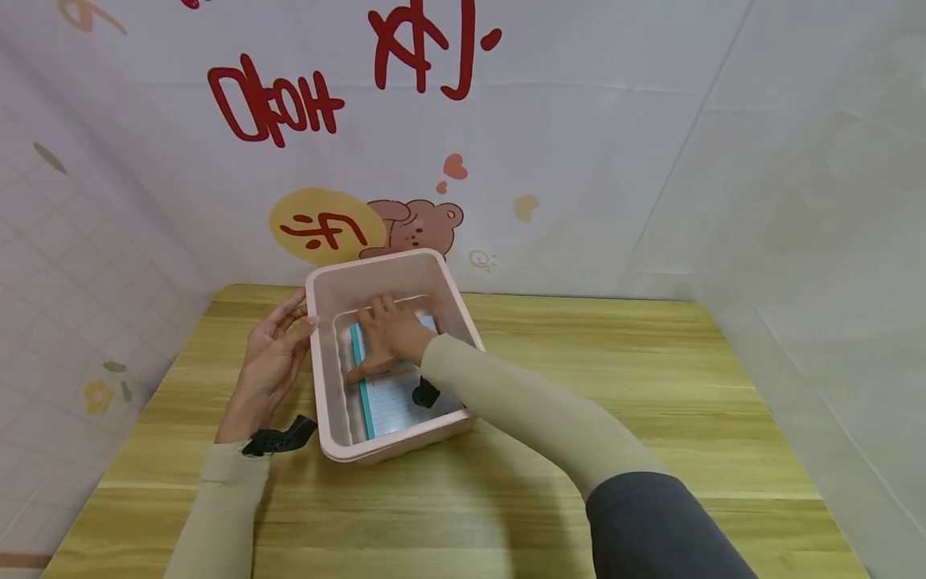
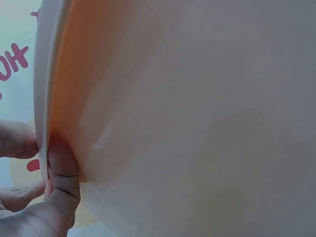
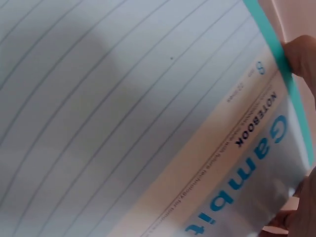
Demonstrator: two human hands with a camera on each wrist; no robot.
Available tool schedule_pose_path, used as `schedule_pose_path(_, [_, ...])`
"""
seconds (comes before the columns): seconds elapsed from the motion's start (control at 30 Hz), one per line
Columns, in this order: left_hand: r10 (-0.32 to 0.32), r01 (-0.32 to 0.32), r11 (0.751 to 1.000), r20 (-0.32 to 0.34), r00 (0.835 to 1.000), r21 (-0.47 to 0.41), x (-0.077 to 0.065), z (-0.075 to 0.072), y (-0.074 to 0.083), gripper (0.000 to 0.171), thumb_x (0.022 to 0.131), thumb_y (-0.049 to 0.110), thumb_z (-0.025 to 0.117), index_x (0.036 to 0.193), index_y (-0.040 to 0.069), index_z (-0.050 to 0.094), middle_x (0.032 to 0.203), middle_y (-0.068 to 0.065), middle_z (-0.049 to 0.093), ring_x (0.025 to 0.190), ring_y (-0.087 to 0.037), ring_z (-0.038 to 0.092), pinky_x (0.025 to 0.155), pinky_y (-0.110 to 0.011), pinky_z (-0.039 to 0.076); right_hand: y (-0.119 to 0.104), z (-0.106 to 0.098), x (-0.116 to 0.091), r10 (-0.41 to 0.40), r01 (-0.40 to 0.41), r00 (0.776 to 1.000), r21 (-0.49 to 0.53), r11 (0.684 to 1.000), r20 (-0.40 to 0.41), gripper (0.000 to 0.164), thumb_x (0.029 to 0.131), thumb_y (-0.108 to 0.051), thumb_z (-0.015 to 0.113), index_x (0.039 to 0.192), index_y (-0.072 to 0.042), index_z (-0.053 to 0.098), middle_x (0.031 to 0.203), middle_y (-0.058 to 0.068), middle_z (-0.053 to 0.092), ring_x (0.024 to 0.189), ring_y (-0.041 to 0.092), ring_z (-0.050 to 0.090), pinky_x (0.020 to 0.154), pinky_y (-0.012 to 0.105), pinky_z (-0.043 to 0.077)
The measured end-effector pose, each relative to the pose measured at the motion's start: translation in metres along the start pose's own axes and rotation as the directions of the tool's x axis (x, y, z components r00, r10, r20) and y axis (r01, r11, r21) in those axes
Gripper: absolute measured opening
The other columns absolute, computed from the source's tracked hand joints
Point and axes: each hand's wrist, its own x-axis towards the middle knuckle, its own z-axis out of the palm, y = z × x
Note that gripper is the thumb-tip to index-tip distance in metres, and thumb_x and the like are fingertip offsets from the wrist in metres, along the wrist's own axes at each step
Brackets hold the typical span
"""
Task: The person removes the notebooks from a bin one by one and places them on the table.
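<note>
A pale pink plastic storage bin (image 1: 325,402) stands on the table. My left hand (image 1: 275,354) pinches its left rim; in the left wrist view the fingers (image 2: 64,173) lie on both sides of the rim. Inside lies a notebook (image 1: 398,410) with a teal spine and a lined cover. My right hand (image 1: 394,334) reaches into the bin and rests on the notebook with fingers spread. Its thumb (image 3: 301,54) touches the teal spine in the right wrist view. The printed words "Gambit" and "NOTEBOOK" show on the cover. Part of the notebook is hidden by the right hand and wrist.
The wood-grain table (image 1: 615,402) extends to the right of the bin. A white printed backdrop (image 1: 579,161) with red characters and a bear rises behind the table's far edge, close to the bin's back. Further fabric walls flank both sides.
</note>
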Motion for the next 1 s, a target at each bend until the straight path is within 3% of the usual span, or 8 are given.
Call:
schedule_pose_path(0.27, [0.013,-0.013,1.000,0.012,1.000,-0.023,0.001,-0.001,-0.001,0.068,0.100,0.002,0.062,0.159,-0.002,0.029,0.127,-0.008,0.048,0.104,-0.007,0.060,0.087,-0.014,0.057,0.001,0.005,0.005,-0.006,0.004,1.000,0.112,0.994,0.010,0.112,0.075,-0.088,0.060,0.158,-0.024,0.020,0.165,0.004,0.030,0.153,0.023,0.031,0.126,0.044,0.031])
schedule_pose_path(0.47, [0.010,-0.010,0.999,0.011,1.000,-0.034,0.003,-0.002,-0.001,0.067,0.101,0.001,0.062,0.159,-0.001,0.029,0.127,-0.009,0.047,0.105,-0.009,0.058,0.086,-0.014,0.056,0.000,0.004,0.007,-0.022,0.023,1.000,0.071,0.997,-0.017,0.103,0.079,-0.085,0.056,0.159,-0.031,0.020,0.168,0.005,0.027,0.153,0.026,0.028,0.126,0.054,0.025])
schedule_pose_path(0.6, [0.005,-0.005,1.000,0.001,1.000,-0.020,0.002,-0.002,-0.001,0.066,0.101,0.002,0.061,0.159,-0.002,0.030,0.126,-0.007,0.049,0.107,-0.009,0.058,0.086,-0.014,0.056,0.000,0.002,0.006,-0.048,0.051,0.997,0.060,0.997,-0.055,0.099,0.080,-0.083,0.057,0.157,-0.030,0.025,0.164,0.005,0.035,0.149,0.025,0.035,0.123,0.051,0.030])
schedule_pose_path(0.77, [0.006,-0.006,1.000,0.006,1.000,-0.014,0.001,-0.001,-0.001,0.066,0.101,0.001,0.061,0.159,-0.002,0.029,0.126,-0.006,0.049,0.108,-0.009,0.057,0.087,-0.015,0.056,0.001,0.000,0.007,-0.055,0.059,0.994,0.039,0.997,-0.097,0.094,0.080,-0.084,0.057,0.151,-0.027,0.033,0.149,0.005,0.053,0.135,0.024,0.048,0.110,0.048,0.039])
schedule_pose_path(0.87, [0.005,-0.005,1.000,0.007,1.000,-0.016,0.001,-0.001,-0.001,0.066,0.101,0.001,0.061,0.158,-0.002,0.029,0.126,-0.006,0.048,0.106,-0.008,0.058,0.087,-0.014,0.056,0.002,-0.003,0.008,-0.050,0.054,0.992,0.026,0.998,-0.116,0.093,0.079,-0.085,0.056,0.149,-0.028,0.035,0.144,0.003,0.056,0.131,0.023,0.050,0.107,0.047,0.040])
schedule_pose_path(1.0, [0.007,-0.007,1.000,0.010,1.000,-0.014,0.002,-0.001,-0.001,0.066,0.101,0.002,0.061,0.158,-0.001,0.030,0.126,-0.006,0.048,0.107,-0.008,0.057,0.087,-0.014,0.056,0.005,-0.010,0.008,-0.035,0.043,0.989,0.053,0.998,-0.141,0.098,0.080,-0.084,0.057,0.155,-0.028,0.030,0.149,0.003,0.052,0.137,0.025,0.047,0.113,0.051,0.037])
